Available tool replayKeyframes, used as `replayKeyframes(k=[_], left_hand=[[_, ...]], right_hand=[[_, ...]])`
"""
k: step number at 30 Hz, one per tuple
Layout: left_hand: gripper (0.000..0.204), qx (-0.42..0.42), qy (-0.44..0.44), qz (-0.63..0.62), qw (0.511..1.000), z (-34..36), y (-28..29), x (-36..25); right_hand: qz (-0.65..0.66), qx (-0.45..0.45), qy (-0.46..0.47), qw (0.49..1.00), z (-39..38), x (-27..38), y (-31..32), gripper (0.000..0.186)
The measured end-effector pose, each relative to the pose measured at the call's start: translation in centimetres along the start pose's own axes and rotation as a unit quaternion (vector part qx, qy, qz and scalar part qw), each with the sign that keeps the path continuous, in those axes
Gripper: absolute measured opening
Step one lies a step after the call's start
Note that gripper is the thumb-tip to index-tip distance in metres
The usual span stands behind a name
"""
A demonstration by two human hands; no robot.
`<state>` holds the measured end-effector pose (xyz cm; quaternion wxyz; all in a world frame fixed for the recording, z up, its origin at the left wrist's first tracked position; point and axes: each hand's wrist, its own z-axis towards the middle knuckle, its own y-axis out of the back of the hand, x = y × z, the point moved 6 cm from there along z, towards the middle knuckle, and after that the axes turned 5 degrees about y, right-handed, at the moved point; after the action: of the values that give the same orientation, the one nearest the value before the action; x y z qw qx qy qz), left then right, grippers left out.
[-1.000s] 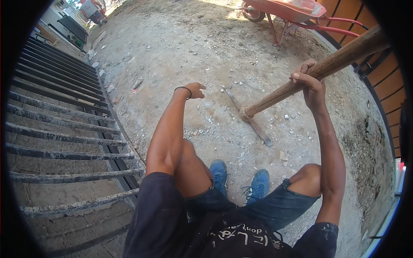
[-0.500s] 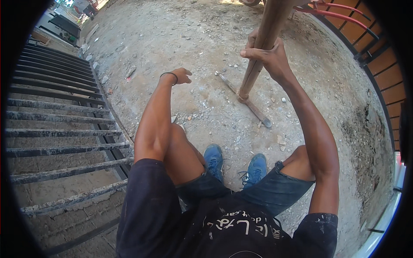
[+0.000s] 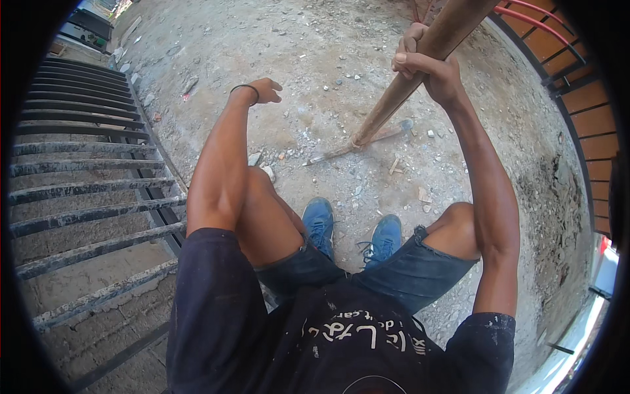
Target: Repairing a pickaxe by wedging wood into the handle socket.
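Observation:
My right hand (image 3: 438, 80) is closed round the wooden handle (image 3: 384, 111) of a pickaxe, which slants down to a worn metal head (image 3: 328, 155) lying on the gravelly ground, ahead of my blue shoes (image 3: 318, 223). My left hand (image 3: 266, 92), with a dark band at the wrist, hangs in the air to the left of the handle, fingers loosely curled but apart, holding nothing.
A black metal grating (image 3: 92, 126) runs along the left. Rubble and stones (image 3: 189, 86) lie on the dirt ground (image 3: 210, 46). An orange panelled gate (image 3: 584, 131) curves along the right, with red wheelbarrow handles (image 3: 543, 26) at the upper right, partly out of view.
The pickaxe handle has shifted, and its head has turned so it lies along the opposite diagonal. My left hand appears higher in the picture. Less of the wheelbarrow shows.

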<state>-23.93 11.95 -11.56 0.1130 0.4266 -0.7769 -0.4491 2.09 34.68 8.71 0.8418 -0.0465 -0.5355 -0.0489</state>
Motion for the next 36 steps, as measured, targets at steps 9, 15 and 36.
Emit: replayKeyframes(k=[9, 15, 36], left_hand=[[0.052, -0.001, -0.006, 0.001, 1.000, 0.4, 0.1, -0.6], [0.053, -0.008, -0.012, 0.009, 1.000, 0.2, 0.4, -0.8], [0.054, 0.002, -0.007, -0.038, 0.999, 3.5, -1.5, 4.0]], right_hand=[[-0.016, 0.010, 0.004, 1.000, -0.1, -0.3, -0.3, 0.022], [0.046, -0.055, -0.026, 0.997, -0.7, -0.6, 0.4, 0.027], [0.038, -0.045, -0.013, 0.998, -0.5, -1.8, 0.0, 0.030]])
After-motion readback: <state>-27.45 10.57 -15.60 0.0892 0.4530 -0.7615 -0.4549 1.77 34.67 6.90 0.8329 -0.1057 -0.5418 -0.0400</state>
